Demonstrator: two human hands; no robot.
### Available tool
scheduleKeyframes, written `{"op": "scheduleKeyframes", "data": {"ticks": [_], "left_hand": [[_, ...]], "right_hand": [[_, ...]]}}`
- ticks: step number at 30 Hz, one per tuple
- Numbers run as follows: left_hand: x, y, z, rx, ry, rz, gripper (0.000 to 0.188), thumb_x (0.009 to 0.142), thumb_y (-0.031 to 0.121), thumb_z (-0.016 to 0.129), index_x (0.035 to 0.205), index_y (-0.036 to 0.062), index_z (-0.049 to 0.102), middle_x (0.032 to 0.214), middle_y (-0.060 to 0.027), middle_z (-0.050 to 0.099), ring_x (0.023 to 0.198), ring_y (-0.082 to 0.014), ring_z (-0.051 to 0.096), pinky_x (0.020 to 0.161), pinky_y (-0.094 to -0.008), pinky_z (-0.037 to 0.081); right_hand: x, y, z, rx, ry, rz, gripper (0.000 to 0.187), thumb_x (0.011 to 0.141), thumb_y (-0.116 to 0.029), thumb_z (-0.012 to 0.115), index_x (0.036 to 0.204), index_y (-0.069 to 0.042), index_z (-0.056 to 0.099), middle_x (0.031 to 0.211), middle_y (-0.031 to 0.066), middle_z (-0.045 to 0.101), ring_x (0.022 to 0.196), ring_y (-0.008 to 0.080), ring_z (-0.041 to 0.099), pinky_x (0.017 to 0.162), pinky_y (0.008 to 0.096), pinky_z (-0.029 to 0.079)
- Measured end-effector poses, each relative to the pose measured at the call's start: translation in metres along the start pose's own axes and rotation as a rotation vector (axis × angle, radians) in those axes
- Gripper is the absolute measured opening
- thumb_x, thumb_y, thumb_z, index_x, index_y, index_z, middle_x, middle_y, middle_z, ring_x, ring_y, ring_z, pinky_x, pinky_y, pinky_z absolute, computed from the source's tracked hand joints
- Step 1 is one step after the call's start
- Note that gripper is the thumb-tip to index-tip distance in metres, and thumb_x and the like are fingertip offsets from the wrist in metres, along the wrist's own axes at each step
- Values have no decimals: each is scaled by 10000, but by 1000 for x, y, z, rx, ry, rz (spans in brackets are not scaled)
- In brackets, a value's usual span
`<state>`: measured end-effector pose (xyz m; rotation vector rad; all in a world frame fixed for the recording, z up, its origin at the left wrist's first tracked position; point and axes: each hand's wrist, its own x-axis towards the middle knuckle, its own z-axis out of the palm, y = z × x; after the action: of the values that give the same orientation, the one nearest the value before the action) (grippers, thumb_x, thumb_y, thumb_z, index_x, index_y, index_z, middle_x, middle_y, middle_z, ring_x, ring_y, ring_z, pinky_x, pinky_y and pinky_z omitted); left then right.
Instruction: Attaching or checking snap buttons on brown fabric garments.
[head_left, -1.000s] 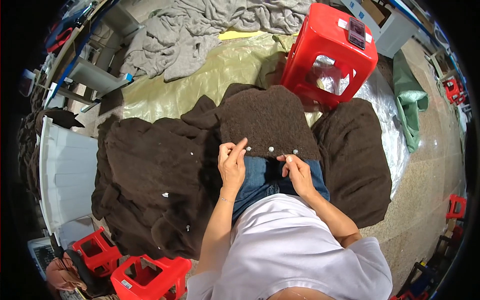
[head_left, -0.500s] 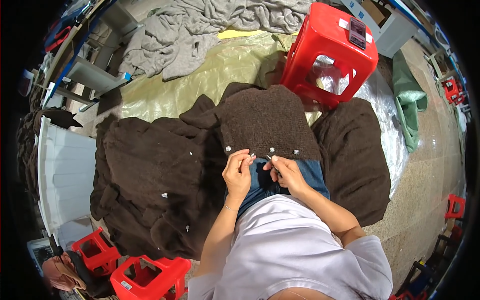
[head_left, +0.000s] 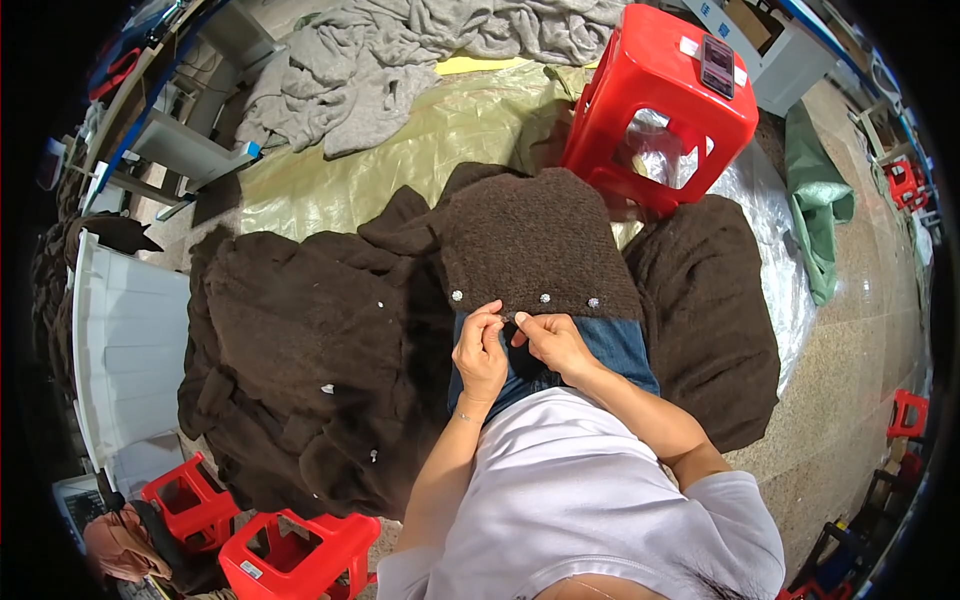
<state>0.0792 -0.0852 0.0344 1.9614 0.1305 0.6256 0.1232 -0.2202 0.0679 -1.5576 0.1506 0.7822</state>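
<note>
Left hand (head_left: 482,350) pinching the lower edge of a dark-brown knitted garment (head_left: 540,235) with pale round buttons (head_left: 545,298), spread across the denim-clad lap (head_left: 618,350), right hand (head_left: 553,343) at that edge, its grip unclear from here, white plastic bin (head_left: 130,345) leftward, contents hidden from me.

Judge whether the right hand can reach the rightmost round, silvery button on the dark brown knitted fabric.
Probably yes: the button lies uncovered beyond the right hand, with nothing visible between, though that hand is busy at the edge of the fabric.
</note>
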Motion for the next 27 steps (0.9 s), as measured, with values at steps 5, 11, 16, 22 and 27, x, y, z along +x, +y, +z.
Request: {"op": "scheduleKeyframes", "data": {"ticks": [5,11,16,22,27], "left_hand": [[0,-1,0,-9,-9,4,35,919,2,549,945,23,558,1036,-150,690,876,-300,686,748,-350,559],[0,1,1,-3,-14,4,28,929,14,542,952,25,554,1053,-147,687,862,-289,684,733,-341,557],[-1,-3,1,-17,0,17,50,954,39,525,937,0,552,1052,-166,690,783,-198,666,687,-281,545],[-1,-2,0,-26,-26,-7,30,947,43,523,955,30,549,1060,-148,688,844,-281,685,706,-328,553],[-2,-3,0,-24,-28,-11,27,946,41,523,956,30,546,1065,-149,686,852,-282,683,712,-330,552]], "right_hand": [[-1,-1,-1,16,-4,31,477,961,-369,544,720,16,689,487,-9,467,452,67,376,437,275,286],[1,-1,-2,9,-36,44,479,963,-374,541,700,-2,687,470,-18,451,434,62,355,422,271,258],[-1,-3,-2,23,-45,70,485,956,-384,557,684,-6,690,472,-17,454,431,64,346,420,271,254],[4,3,-3,-27,-39,39,488,948,-389,571,692,6,699,482,6,476,450,80,389,433,279,289],[6,5,-3,-54,-37,27,491,944,-392,573,694,10,706,503,32,513,475,99,437,455,291,335]]}}
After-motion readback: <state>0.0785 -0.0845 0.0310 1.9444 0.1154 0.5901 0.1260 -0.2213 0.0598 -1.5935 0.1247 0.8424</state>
